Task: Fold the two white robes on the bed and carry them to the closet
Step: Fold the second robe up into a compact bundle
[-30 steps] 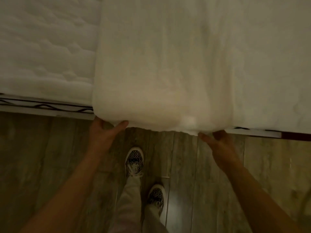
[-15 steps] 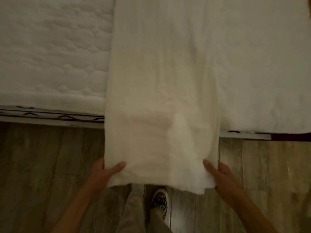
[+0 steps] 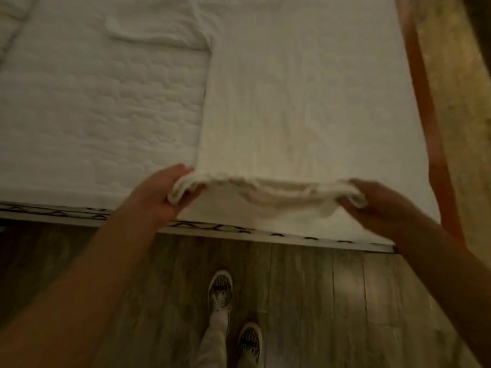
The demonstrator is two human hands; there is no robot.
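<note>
A bedroom, whether home or hotel hard to say. Shown by a wide bed (image 3: pixel 93 107) with a white quilted mattress top, a white robe (image 3: pixel 292 102) spread on it, a pale base strip (image 3: pixel 66 217) with dark patterned piping along the near edge, wood-plank floor (image 3: pixel 318 288) below, an orange-brown rail (image 3: pixel 423 102) at right.

Grey-brown wood-plank floor (image 3: pixel 318 301), two dark-patterned shoes (image 3: pixel 220 290) standing on it, one ahead of the other, pale trouser leg (image 3: pixel 212 343), black-patterned band (image 3: pixel 53 212) along the floor's far edge, orange-brown rail (image 3: pixel 425 102) at right, mottled yellowish surface (image 3: pixel 457 75) beyond it.
</note>
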